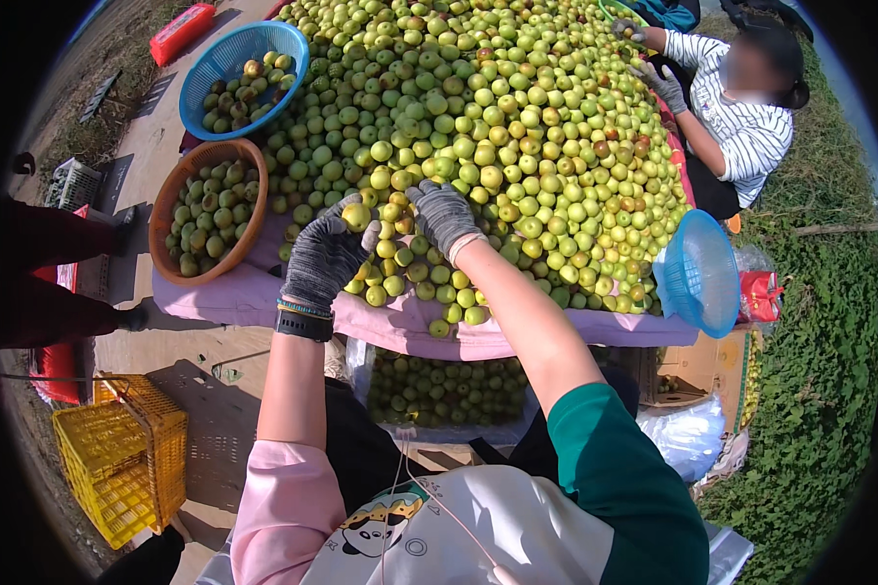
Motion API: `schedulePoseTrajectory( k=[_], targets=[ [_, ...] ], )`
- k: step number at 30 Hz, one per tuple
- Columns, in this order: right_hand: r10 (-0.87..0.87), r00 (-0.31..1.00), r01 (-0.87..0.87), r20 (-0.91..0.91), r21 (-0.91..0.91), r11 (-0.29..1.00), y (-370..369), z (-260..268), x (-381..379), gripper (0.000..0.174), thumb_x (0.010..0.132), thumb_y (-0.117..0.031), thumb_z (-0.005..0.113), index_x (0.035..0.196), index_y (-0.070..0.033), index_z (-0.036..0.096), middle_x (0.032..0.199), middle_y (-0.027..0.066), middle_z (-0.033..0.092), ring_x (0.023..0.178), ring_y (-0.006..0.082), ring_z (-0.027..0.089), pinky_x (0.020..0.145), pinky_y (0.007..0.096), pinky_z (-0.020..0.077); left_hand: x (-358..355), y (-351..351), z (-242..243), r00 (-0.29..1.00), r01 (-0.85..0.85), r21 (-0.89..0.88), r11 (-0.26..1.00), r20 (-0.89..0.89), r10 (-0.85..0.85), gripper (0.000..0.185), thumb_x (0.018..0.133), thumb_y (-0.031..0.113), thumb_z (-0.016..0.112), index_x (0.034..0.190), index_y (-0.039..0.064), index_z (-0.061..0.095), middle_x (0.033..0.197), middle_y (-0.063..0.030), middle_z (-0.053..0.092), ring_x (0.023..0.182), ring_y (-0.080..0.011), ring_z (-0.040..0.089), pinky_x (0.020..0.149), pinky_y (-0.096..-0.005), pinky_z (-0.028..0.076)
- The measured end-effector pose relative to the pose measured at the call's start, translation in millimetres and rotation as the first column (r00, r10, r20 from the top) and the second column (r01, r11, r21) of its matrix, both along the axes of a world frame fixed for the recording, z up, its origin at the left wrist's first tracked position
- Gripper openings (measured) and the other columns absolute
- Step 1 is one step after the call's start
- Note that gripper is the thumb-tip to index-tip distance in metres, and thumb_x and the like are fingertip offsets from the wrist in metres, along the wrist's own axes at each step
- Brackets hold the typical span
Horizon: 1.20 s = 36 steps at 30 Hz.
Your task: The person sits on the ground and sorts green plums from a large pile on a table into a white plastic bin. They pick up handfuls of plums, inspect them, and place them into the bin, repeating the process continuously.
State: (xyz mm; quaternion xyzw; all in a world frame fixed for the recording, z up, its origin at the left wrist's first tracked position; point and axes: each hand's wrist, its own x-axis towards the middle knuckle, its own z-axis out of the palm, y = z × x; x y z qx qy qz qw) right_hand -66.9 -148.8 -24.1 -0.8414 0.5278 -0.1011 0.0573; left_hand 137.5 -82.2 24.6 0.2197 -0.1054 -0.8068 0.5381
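Observation:
A large heap of green and yellowish round fruits, which look like jujubes (483, 124), covers a table with a pink cloth (439, 349). My left hand (325, 252), in a grey knitted glove, holds one yellow-green fruit (356, 217) between thumb and fingers above the near left part of the heap. My right hand (443, 212), gloved likewise, lies palm down on the heap to the right of it, fingers bent over fruits; whether it grips one is hidden. An orange plastic basket (159, 219) of duller fruits stands left of my left hand, with a blue basket (190, 73) of browned fruits behind it.
An empty-looking blue basket (702, 274) leans at the table's right corner. Below the table's edge sits a crate of fruits (446, 391). Yellow crates (117, 453) stand at lower left, a cardboard box (691, 365) at right. A co-worker (739, 110) with gloved hands sits at upper right; another person's legs (58, 270) are left.

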Motion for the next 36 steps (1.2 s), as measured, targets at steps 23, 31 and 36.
schedulePoseTrajectory(
  k=[23, 31, 36],
  targets=[
    [-0.101, 0.983, 0.075, -0.153, -0.166, 0.983, 20, -1, -46, 0.044, 0.084, -0.028, 0.056, 0.127, -0.017, 0.050, 0.137, 0.0079, 0.040, 0.128, 0.0301, 0.034, 0.106, 0.0483, 0.0234, -19, 31, -6, 0.940, -0.098, -0.161, 0.982, 0.310, 0.145, 0.020, 0.085, 0.007, 0.057, 0.104, 0.001, 0.054, 0.106, -0.0120, 0.058, 0.103, -0.0226, 0.055, 0.085, -0.0335, 0.050],
    [0.026, 0.998, -0.028, 0.057, 0.043, 0.999, 43, 22, -28, 0.041, 0.080, -0.011, 0.053, 0.122, -0.015, 0.052, 0.114, 0.0098, 0.054, 0.101, 0.0295, 0.053, 0.089, 0.0428, 0.0427, -9, 24, -26, 0.973, -0.134, 0.219, 0.967, 0.214, 0.087, 0.021, 0.082, 0.013, 0.060, 0.100, 0.000, 0.057, 0.098, -0.0123, 0.058, 0.089, -0.0277, 0.058, 0.074, -0.0371, 0.053],
    [-0.213, 0.947, 0.229, 0.239, -0.041, 0.973, -21, 38, -35, 0.039, 0.082, -0.016, 0.054, 0.120, -0.010, 0.052, 0.119, 0.0163, 0.050, 0.103, 0.0331, 0.055, 0.088, 0.0420, 0.0463, -12, 16, -29, 0.932, -0.172, 0.226, 0.959, 0.351, 0.085, 0.019, 0.083, 0.010, 0.058, 0.100, 0.002, 0.059, 0.099, -0.0107, 0.057, 0.093, -0.0249, 0.056, 0.078, -0.0396, 0.054]
  ],
)
